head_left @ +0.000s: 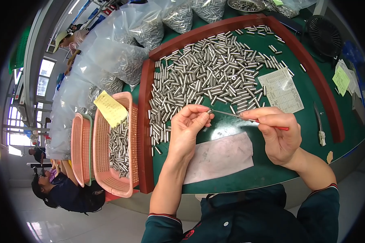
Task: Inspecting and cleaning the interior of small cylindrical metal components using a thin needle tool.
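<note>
The small metal pin (pixel 209 111) pinched in the left hand's (pixel 187 125) fingertips could slip and drop among the loose pins (pixel 207 73) spread just behind it on the green counter (pixel 231 178), since the grip is only at its tip. The right hand (pixel 278 133) is closed around a thin red-handled probe (pixel 247 118), its point apparently meeting the pin, though that contact is too small to confirm. Both wrists hover above the counter, forearms angled inward.
</note>
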Motion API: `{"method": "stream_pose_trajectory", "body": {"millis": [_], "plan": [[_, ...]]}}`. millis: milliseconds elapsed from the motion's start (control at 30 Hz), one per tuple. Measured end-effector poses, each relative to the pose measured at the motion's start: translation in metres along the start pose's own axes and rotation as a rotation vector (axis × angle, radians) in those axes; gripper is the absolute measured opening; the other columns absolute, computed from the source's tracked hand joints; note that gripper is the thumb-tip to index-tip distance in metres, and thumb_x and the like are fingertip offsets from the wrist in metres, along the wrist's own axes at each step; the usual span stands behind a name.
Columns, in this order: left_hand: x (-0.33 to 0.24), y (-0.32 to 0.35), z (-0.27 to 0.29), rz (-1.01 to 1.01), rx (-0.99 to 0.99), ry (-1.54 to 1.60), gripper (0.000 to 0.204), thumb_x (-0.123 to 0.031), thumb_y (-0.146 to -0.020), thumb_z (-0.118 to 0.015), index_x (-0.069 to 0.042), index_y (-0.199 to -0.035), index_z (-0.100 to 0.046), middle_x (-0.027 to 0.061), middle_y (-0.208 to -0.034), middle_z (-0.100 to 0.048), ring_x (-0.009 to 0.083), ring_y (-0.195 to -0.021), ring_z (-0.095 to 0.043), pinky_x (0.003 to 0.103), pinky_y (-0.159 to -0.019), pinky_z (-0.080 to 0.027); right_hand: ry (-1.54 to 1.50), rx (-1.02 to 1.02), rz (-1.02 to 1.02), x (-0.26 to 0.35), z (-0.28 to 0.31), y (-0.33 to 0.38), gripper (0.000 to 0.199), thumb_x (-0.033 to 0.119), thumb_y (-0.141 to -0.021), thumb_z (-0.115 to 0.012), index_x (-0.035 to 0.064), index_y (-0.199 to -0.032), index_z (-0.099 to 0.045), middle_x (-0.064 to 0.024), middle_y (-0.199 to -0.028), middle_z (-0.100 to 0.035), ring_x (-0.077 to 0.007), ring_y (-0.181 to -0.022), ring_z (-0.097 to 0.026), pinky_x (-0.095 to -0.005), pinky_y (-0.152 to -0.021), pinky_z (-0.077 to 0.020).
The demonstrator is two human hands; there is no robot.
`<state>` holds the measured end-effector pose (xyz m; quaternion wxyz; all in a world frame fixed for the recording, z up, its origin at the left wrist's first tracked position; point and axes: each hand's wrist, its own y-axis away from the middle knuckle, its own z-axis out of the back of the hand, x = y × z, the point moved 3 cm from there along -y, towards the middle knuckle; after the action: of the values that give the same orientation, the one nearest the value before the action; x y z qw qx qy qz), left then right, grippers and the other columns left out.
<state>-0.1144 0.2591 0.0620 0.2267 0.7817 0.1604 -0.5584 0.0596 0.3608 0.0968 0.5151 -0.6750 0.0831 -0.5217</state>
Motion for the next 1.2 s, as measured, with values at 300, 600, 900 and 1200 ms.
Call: {"method": "stream_pose_trajectory", "body": {"millis": [300,600,900,1200], "plan": [[0.002,-0.001,0.005,-0.01,-0.037,-0.013,0.009,0.001,-0.082,-0.059,0.001,-0.091,-0.058,0.0076,-0.085,-0.062,0.0112,-0.077,-0.059,0.022,-0.069,-0.048,-0.008,-0.099,0.014,0.001,0.005,-0.006,0.011,-0.006,-0.084,-0.053,-0.0032,-0.093,-0.046,-0.0218,-0.088,-0.063,-0.0232,-0.074,-0.064,-0.0281,-0.064,-0.0523],[0.002,-0.001,0.002,-0.017,-0.007,-0.018,0.01,0.001,-0.082,-0.06,0.0,-0.092,-0.057,0.0073,-0.086,-0.062,0.0109,-0.079,-0.059,0.022,-0.071,-0.048,-0.045,-0.031,-0.055,-0.001,-0.002,-0.002,0.011,-0.007,-0.082,-0.054,-0.0033,-0.091,-0.048,-0.0204,-0.085,-0.064,-0.0217,-0.07,-0.064,-0.0279,-0.062,-0.0523],[0.003,0.0,0.003,0.072,0.048,-0.021,0.011,-0.003,-0.084,-0.059,0.0,-0.094,-0.058,0.0085,-0.081,-0.063,0.0111,-0.069,-0.058,0.022,-0.066,-0.047,0.151,0.055,0.133,0.006,0.003,-0.006,0.016,-0.005,-0.08,-0.059,-0.0006,-0.092,-0.049,-0.0197,-0.087,-0.064,-0.0225,-0.068,-0.063,-0.0269,-0.055,-0.051],[0.001,0.0,0.001,-0.002,0.008,-0.102,0.01,-0.004,-0.084,-0.059,0.0,-0.093,-0.059,0.0083,-0.081,-0.063,0.0109,-0.072,-0.059,0.022,-0.065,-0.047,0.095,0.084,0.135,0.005,-0.003,-0.005,0.015,-0.001,-0.079,-0.062,0.0008,-0.087,-0.05,-0.0176,-0.084,-0.064,-0.0232,-0.061,-0.063,-0.0262,-0.048,-0.0483]]}}
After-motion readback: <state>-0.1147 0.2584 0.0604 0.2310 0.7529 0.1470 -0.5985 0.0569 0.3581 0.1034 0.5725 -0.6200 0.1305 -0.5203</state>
